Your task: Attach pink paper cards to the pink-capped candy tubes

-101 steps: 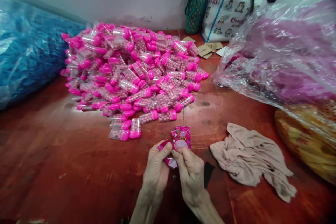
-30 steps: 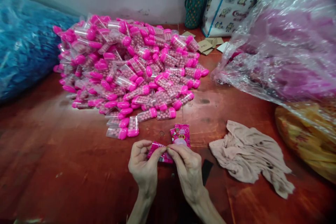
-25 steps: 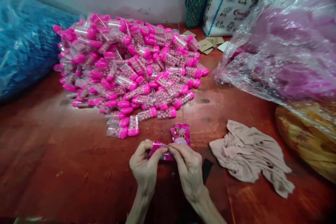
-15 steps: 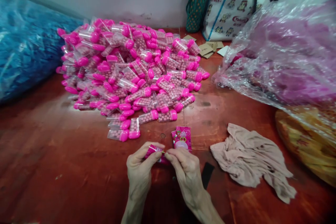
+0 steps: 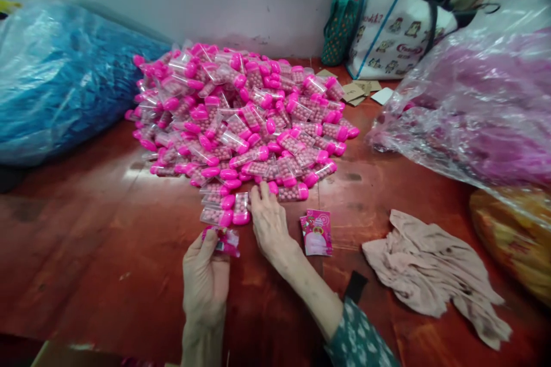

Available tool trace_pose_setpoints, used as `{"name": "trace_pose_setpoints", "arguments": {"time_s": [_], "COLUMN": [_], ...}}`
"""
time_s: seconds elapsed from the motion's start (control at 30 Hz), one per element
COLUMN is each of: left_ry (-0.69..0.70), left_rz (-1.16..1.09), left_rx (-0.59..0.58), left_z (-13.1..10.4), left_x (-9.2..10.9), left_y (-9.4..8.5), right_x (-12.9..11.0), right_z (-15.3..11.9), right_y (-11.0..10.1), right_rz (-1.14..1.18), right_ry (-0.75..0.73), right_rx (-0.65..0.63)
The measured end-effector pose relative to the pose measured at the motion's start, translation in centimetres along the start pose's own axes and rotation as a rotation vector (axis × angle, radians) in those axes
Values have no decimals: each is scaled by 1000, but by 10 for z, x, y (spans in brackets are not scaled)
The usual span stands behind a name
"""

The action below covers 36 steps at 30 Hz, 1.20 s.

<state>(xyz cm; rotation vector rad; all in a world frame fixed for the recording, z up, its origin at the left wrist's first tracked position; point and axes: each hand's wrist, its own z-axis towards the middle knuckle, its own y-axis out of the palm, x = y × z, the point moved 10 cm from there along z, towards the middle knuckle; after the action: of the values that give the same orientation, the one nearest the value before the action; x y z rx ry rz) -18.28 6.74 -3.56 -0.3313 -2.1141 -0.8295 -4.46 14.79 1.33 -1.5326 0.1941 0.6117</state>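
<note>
Between the thumb and fingers of my left hand [image 5: 206, 275] is a small pink printed packet [image 5: 224, 241], below the front of the pile. My right hand [image 5: 269, 215] reaches to the front edge of a big heap of clear bottles with pink caps [image 5: 241, 120], filled with small pink balls. Its fingertips are at a bottle whose pink cap shows beside them; the fingers hide most of it, so a firm hold cannot be made out. Flat pink printed packets [image 5: 317, 233] lie on the red table [image 5: 142, 264] to the right of my right hand.
A blue-filled plastic bag [image 5: 73, 80] stands at the left, a clear bag with pink contents [image 5: 482, 103] at the right. A crumpled beige cloth [image 5: 430, 264] lies front right. Cardboard pieces [image 5: 355, 92] and a white printed bag [image 5: 394, 34] are at the back.
My right hand has left the packet and moved up to the pile's front edge. My left hand has moved left and down, still with the packet. The view has shifted.
</note>
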Motion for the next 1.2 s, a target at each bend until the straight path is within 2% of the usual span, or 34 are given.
{"name": "trace_pose_setpoints", "arguments": {"time_s": [0.13, 0.27, 0.47, 0.57, 0.73, 0.8, 0.9, 1.03, 1.2], "left_ry": [-6, -12, -38, -45, -30, -24, -25, -24, 0], "left_rz": [-25, -37, -16, -9, 18, 20, 26, 31, 80], "left_rx": [-28, -61, -104, -109, -133, -147, -159, -149, -143], "left_z": [-1, -1, -5, -6, -3, -2, 0, 0, -1], "left_x": [0, -3, -6, -7, -7, -7, -8, -10, -11], "left_y": [3, 4, 7, 8, 9, 9, 10, 10, 12], "right_x": [-2, -6, -9, -3, 17, 18, 21, 32, 49], "right_z": [-16, -36, -56, -63, -65, -63, -61, -65, -77], "right_y": [10, 12, 8, 5, 2, 5, 9, 8, 0], "right_rz": [-108, -84, -25, 37, 16, -37, 4, 231, 721], "right_ry": [-66, -215, -284, -196, 104, 162, 214, 284, 359], "right_rx": [2, -44, -65, -5, 197, 215, 199, 184, 184]}}
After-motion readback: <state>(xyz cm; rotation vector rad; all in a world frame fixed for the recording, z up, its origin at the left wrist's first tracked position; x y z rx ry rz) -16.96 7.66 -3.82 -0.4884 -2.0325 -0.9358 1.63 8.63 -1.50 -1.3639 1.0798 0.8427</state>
